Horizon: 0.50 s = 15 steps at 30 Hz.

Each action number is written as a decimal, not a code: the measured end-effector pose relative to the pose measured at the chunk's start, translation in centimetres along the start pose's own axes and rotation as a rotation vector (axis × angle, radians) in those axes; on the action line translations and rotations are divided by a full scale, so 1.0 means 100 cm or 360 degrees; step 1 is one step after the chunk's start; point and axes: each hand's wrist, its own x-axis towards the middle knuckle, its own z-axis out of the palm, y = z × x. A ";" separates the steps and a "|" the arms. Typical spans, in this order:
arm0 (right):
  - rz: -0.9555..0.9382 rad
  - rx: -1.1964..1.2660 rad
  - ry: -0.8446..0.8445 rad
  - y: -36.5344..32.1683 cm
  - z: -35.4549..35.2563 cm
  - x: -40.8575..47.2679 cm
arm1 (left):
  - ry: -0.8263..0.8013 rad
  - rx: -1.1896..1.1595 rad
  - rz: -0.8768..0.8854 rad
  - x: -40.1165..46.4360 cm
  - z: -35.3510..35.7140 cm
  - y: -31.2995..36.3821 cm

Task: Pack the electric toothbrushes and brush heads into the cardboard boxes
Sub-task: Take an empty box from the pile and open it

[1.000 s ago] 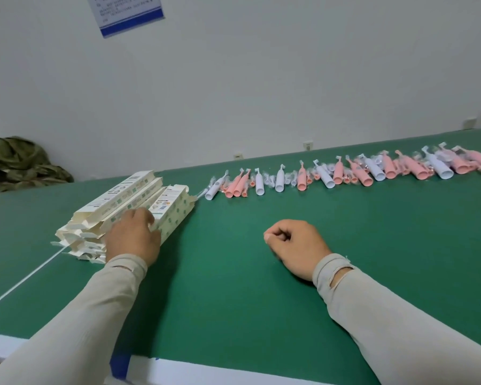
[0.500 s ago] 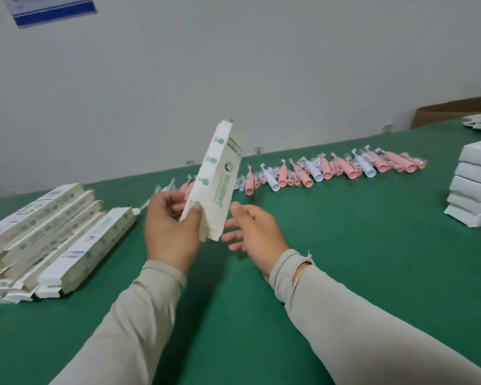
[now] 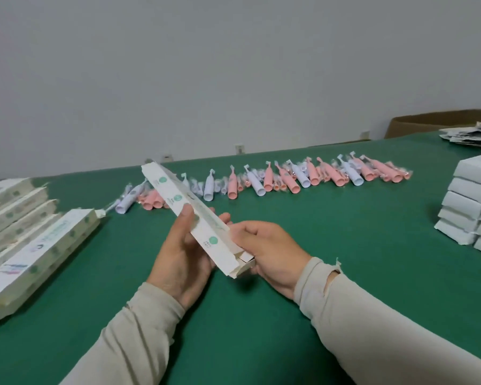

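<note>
A long white cardboard box [image 3: 189,215] with green dots is held above the green table, slanting from upper left to lower right. My left hand [image 3: 181,254] grips its middle, thumb on the upper face. My right hand [image 3: 267,251] holds the near end, where the flaps stand open. A row of pink and pale lilac electric toothbrushes [image 3: 264,180] with wrapped brush heads lies across the far side of the table. A stack of flat boxes [image 3: 31,240] sits at the left.
A pile of white closed boxes [image 3: 472,209] stands at the right edge. Behind it lie leaflets [image 3: 475,134] and a brown carton [image 3: 428,122]. The green table [image 3: 345,259] reaches to the white wall.
The box has tipped from nearly upright to a low slant. My right hand has closed onto its near end. The view has shifted right and down.
</note>
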 end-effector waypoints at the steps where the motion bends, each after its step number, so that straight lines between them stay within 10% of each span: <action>1: 0.0014 -0.0045 -0.0012 0.000 0.002 -0.002 | 0.0045 -0.0094 0.0002 0.001 -0.002 0.002; 15: -0.0087 -0.0385 0.0099 0.008 0.017 -0.006 | 0.0386 -0.0368 0.0313 0.000 -0.015 0.008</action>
